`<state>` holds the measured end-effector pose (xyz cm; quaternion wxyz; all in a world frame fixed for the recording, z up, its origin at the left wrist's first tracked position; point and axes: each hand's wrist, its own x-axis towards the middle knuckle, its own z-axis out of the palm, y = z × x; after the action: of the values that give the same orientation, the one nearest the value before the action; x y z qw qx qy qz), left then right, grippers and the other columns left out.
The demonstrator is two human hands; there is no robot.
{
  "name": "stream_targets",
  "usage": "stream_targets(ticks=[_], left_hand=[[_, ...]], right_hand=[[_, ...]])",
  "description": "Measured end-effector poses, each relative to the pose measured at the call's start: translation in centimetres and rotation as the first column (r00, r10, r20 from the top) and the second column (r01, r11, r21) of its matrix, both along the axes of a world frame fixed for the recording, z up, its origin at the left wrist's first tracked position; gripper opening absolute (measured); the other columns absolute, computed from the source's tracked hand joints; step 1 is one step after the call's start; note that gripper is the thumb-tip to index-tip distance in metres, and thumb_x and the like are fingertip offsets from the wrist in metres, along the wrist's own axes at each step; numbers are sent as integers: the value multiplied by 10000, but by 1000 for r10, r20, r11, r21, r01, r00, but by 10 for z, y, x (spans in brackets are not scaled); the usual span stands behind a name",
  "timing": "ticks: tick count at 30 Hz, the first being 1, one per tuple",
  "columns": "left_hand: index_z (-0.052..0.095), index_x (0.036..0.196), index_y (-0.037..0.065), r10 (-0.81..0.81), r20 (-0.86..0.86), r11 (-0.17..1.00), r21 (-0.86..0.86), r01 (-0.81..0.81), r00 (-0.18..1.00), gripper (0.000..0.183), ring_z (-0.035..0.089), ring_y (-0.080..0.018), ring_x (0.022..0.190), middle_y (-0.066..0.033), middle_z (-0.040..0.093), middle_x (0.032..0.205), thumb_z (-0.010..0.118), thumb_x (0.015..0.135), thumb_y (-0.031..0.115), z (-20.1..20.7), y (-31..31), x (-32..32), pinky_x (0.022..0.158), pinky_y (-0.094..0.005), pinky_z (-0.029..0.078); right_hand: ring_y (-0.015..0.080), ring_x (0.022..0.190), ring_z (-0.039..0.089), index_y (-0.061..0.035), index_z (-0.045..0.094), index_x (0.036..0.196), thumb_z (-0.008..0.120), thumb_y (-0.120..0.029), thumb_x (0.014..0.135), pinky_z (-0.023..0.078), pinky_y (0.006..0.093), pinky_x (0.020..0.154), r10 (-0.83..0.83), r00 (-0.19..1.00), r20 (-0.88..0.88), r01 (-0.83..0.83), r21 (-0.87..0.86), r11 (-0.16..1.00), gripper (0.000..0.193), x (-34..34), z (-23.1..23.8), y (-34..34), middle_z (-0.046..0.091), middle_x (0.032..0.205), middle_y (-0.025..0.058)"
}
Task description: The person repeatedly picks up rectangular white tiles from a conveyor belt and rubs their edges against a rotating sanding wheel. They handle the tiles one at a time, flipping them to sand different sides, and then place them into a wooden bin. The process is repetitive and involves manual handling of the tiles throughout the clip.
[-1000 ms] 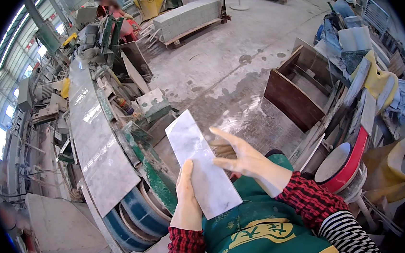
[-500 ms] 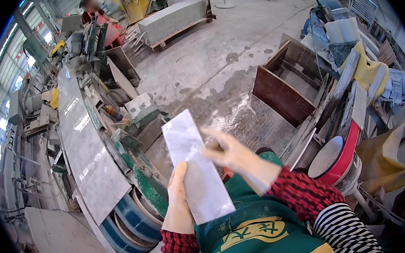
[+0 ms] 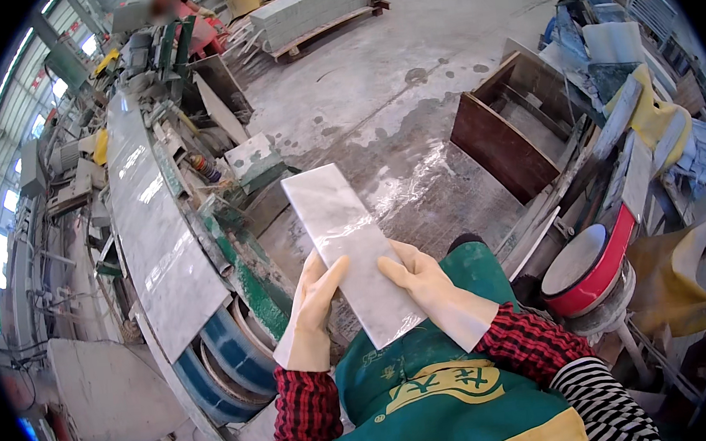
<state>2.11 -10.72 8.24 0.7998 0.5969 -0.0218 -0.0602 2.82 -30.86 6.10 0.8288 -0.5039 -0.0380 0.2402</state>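
A long, glossy white-grey marble tile [image 3: 345, 229] is held in front of my green apron, tilted with its far end toward the upper left. My left hand [image 3: 310, 308], in a pale glove, grips its left edge with the thumb on the top face. On the opposite edge my right hand [image 3: 434, 285], gloved alike, clasps the tile, thumb also on top. The fingers of both hands pass out of sight beneath it.
At my left runs a machine bed with long polished slabs [image 3: 152, 230] and a blue-rimmed wheel [image 3: 223, 366]. A brown wooden box [image 3: 506, 144] stands ahead right. Nearer is a round stand with a red band [image 3: 585, 276]. Stacked slabs [image 3: 314, 14] rest on a far pallet, near another person [image 3: 174, 1].
My right hand, which was lifted just off the tile's right side with fingers spread, now grips that edge. The tile has turned and tipped slightly, its near end shifting right.
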Motion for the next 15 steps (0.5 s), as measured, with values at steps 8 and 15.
stream_targets(ticks=[8, 15], left_hand=[[411, 1558, 29, 403, 75, 911, -121, -393, 912, 658, 588, -201, 1301, -122, 594, 1449, 689, 1016, 279, -12, 47, 82, 1077, -365, 487], [293, 1586, -63, 440, 87, 895, -118, -430, 894, 717, 511, -227, 1383, -193, 504, 1531, 670, 1018, 158, -34, 14, 50, 1156, -356, 402]], right_hand=[[157, 1299, 575, 70, 426, 1532, 677, -321, 1016, 454, 316, 1097, 115, 993, 29, -113, -49, 992, 694, -11, 33, -10, 604, 1443, 120], [152, 1265, 595, 78, 486, 1485, 670, -295, 1017, 462, 313, 1081, 35, 995, 90, -28, -79, 997, 626, 4, 18, -4, 633, 1403, 113]])
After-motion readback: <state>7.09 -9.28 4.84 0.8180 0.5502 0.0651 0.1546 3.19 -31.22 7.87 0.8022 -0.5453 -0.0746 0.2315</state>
